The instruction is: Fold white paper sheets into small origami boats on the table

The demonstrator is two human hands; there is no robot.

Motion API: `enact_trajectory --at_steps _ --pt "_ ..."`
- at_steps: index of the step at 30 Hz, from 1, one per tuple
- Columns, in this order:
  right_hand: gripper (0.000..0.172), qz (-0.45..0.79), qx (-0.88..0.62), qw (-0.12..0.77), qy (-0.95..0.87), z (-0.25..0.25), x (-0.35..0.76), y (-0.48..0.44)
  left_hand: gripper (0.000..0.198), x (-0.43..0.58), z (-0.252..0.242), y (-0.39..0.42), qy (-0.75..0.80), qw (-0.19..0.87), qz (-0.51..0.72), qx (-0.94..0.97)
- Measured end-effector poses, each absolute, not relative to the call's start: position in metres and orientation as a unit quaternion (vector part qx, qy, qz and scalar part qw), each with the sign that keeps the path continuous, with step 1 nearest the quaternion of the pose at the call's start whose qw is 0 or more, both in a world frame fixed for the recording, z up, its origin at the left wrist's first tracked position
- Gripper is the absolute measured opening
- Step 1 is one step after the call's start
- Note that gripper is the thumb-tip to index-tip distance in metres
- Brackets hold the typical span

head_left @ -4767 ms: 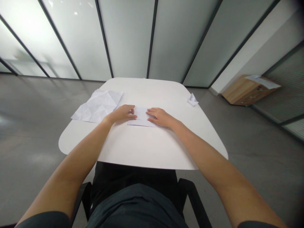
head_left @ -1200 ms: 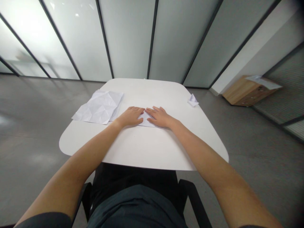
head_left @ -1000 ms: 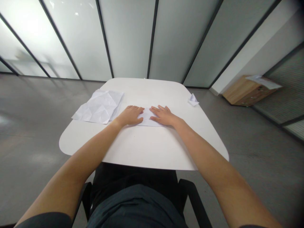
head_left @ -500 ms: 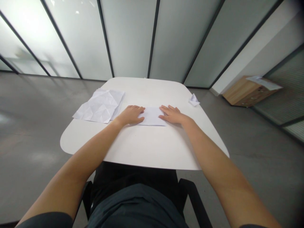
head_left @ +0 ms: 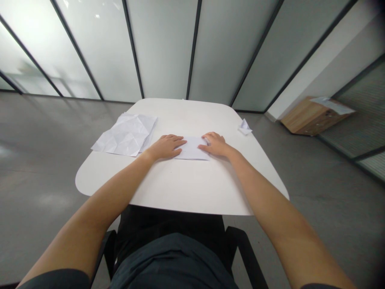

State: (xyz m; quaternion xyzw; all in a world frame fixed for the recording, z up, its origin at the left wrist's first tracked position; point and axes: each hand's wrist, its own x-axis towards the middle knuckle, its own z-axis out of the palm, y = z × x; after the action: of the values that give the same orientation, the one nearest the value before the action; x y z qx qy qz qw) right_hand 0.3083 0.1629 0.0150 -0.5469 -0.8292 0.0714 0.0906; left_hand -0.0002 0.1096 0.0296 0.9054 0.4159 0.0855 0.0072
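A folded white sheet of paper (head_left: pixel 192 149) lies flat on the white table (head_left: pixel 192 188), its long side running left to right. Over its left end rests my left hand (head_left: pixel 168 146), palm down with the fingers spread. My right hand (head_left: pixel 214 144) touches the right end, thumb and fingers apart and the fingertips bent near the top right corner. Both hands partly cover the paper's ends.
Creased white sheets (head_left: pixel 126 134) lie in a pile at the table's left side. A small folded paper piece (head_left: pixel 244 127) sits near the right edge. Beyond the table are frosted glass panels and, on the floor at right, a wooden cabinet (head_left: pixel 313 116).
My left hand's fingers reach slightly farther right over the paper. The fingers of my right hand have bent more, and its thumb has shifted a little left.
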Motion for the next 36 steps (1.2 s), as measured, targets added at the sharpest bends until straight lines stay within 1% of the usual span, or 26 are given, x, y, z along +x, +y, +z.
enact_trajectory --at_steps 3,7,14,17,20,22,27,29,32,36 --pt "0.047 0.068 -0.577 0.116 -0.806 0.012 0.301 0.164 0.056 0.001 0.029 0.109 0.412 0.004 0.094 0.906" --pt "0.048 0.059 -0.601 0.129 -0.787 0.011 0.294 0.164 0.055 0.002 0.027 0.109 0.408 0.003 0.101 0.908" --pt "0.043 0.054 -0.601 0.140 -0.785 0.011 0.291 0.162 0.055 0.001 0.024 0.111 0.407 0.002 0.105 0.908" --pt "0.037 0.047 -0.591 0.160 -0.789 0.014 0.289 0.161 0.055 0.001 0.024 0.110 0.405 0.000 0.103 0.908" --pt "0.031 0.061 -0.574 0.200 -0.792 0.019 0.284 0.159 0.055 0.001 0.025 0.110 0.407 -0.002 0.100 0.908" --pt "0.037 0.077 -0.567 0.232 -0.786 0.023 0.281 0.157 0.055 0.002 0.025 0.110 0.408 -0.003 0.098 0.908" --pt "0.073 0.118 -0.551 0.301 -0.770 0.023 0.278 0.156 0.056 0.005 0.023 0.112 0.409 -0.007 0.096 0.907" --pt "0.082 0.149 -0.551 0.319 -0.756 0.021 0.277 0.156 0.057 0.006 0.022 0.112 0.407 -0.006 0.095 0.908" --pt "0.085 0.185 -0.560 0.328 -0.738 0.019 0.277 0.156 0.057 0.006 0.022 0.112 0.409 -0.001 0.090 0.908" --pt "0.083 0.204 -0.558 0.339 -0.730 0.020 0.275 0.154 0.057 0.005 0.023 0.111 0.413 0.006 0.088 0.907"
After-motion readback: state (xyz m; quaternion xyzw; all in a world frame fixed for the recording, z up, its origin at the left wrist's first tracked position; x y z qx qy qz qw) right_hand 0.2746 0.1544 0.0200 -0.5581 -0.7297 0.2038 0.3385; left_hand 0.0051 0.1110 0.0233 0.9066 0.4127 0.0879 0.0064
